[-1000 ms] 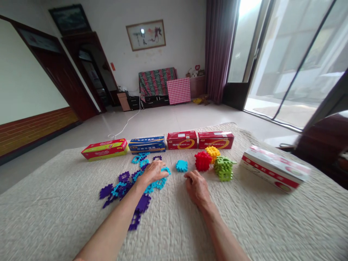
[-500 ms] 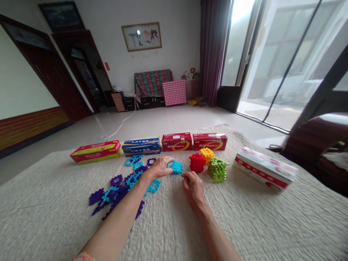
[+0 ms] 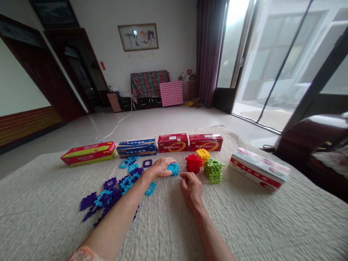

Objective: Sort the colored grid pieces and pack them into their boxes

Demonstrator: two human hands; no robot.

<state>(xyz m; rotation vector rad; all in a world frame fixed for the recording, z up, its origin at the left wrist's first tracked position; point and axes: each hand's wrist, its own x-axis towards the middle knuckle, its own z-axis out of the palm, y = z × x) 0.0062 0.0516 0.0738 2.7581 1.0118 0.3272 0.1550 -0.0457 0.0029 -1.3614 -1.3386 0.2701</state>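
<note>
light-blue block (image 3: 173, 169) sits at the fingertips of the left hand (image 3: 161, 169), just to that hand's right. the left hand is the nearer one: its thumb is on the near side and its fingers on the far side, set apart with the block between them; whether they press on it i cannot tell. the block looks about square, with no clear long axis. the right hand (image 3: 191, 186) rests near, a little to the block's right and on the near side, fingers curled in; whether they meet or pinch anything is hidden.

just beyond the right hand is a red block (image 3: 193, 163), with a yellow block (image 3: 203, 157) behind it and a green block (image 3: 214, 171) to the right. left of the left hand, partly under its forearm, spread purple and light-blue pieces (image 3: 115, 195).

beyond the left hand, a blue box (image 3: 136, 148) seems to read 小霸王电池. two red boxes (image 3: 173, 143) seem to begin 南孚. lettering on the red-and-yellow box (image 3: 88, 154), farther left, is too soft. right of the right hand, a white box (image 3: 259, 169) shows 印泥.
</note>
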